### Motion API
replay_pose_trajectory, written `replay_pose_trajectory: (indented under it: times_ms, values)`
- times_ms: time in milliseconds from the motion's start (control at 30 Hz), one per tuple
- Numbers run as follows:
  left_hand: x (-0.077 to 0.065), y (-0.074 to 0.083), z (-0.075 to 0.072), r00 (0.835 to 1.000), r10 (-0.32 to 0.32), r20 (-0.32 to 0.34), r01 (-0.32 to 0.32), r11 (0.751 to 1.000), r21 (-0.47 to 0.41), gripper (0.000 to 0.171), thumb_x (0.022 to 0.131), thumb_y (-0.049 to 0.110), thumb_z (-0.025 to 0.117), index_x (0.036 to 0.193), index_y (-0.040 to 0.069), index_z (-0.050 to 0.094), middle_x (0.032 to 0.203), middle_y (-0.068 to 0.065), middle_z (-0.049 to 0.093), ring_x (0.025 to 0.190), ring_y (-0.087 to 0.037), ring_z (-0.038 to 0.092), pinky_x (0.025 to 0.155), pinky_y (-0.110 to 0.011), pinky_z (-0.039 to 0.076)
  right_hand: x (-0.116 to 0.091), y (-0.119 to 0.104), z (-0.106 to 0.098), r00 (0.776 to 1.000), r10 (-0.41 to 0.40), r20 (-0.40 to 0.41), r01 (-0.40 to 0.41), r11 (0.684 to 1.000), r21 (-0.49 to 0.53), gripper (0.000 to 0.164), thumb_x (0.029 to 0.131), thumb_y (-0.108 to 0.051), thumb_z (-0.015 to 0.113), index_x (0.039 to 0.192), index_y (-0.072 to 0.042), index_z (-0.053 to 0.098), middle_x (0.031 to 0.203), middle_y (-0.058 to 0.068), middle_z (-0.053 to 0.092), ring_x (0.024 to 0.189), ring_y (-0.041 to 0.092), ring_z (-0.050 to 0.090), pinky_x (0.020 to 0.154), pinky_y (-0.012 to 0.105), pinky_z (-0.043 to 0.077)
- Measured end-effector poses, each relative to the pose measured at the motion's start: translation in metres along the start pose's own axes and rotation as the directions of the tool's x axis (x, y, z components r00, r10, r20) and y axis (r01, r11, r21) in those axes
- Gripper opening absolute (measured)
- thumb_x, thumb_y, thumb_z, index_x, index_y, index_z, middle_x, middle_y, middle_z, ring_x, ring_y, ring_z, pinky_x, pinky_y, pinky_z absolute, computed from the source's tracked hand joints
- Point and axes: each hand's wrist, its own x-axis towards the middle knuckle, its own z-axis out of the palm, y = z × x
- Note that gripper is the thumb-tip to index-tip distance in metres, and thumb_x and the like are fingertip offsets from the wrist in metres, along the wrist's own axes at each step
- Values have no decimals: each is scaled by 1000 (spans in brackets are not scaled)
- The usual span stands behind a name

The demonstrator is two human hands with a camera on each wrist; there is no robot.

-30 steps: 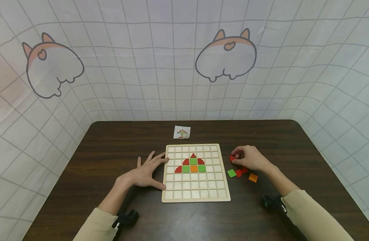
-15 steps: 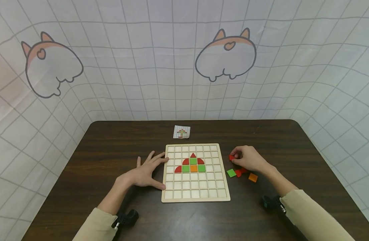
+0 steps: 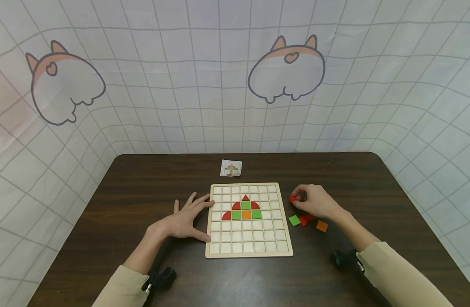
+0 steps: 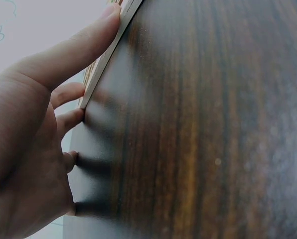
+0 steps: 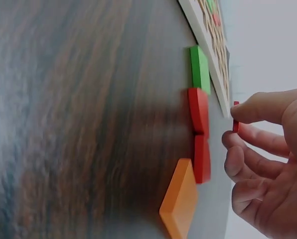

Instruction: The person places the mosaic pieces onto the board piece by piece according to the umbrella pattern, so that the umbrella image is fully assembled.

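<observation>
In the head view, a pale wooden grid board [image 3: 236,236] lies mid-table. Red, green and orange tiles sit in its cells, with a red triangle [image 3: 245,198] at the top. My left hand [image 3: 181,221] is spread at the board's left side, thumb and fingertips touching that edge. Off the board's right side, my right hand [image 3: 317,201] pinches a small red tile [image 3: 293,199] between thumb and index finger. Fingertips hide part of that tile's outline. The right wrist view shows the red tile [image 5: 235,126] edge-on, raised above the tabletop.
Below the right hand lie a green square tile [image 3: 294,220], two red tiles [image 5: 199,112] close together and an orange square tile [image 3: 322,226]. Behind the board is a small paper card [image 3: 231,168] printed with a coloured grid pattern. A white gridded curtain [image 3: 204,85] hangs behind the table.
My right hand has shifted slightly left toward the board, and the red tile in its fingers has turned a little. The left hand stays at the board's edge.
</observation>
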Motion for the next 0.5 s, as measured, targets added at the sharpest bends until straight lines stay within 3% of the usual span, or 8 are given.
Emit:
replay_pose_trajectory:
  times_ms: [233,500]
  values:
    - [0,1,-1,1000,0,2,0,1000,-6,103,79,54,87,160,18,36,171,-8,11,154,-43,-9,105,-80,-14,-1,-12,4,999,-27,29,27,999,23,18,94,-12,72,109,-4,71,89,-1,64,59,14,52,54,31,45]
    - [0,1,-1,1000,-6,4,6,1000,0,103,79,54,86,160,18,35,171,-7,11,154,-43,-9,105,-79,-13,0,-20,10,997,-75,31,73,996,58,17,94,-12,72,110,-4,71,85,-4,63,68,14,56,63,31,49]
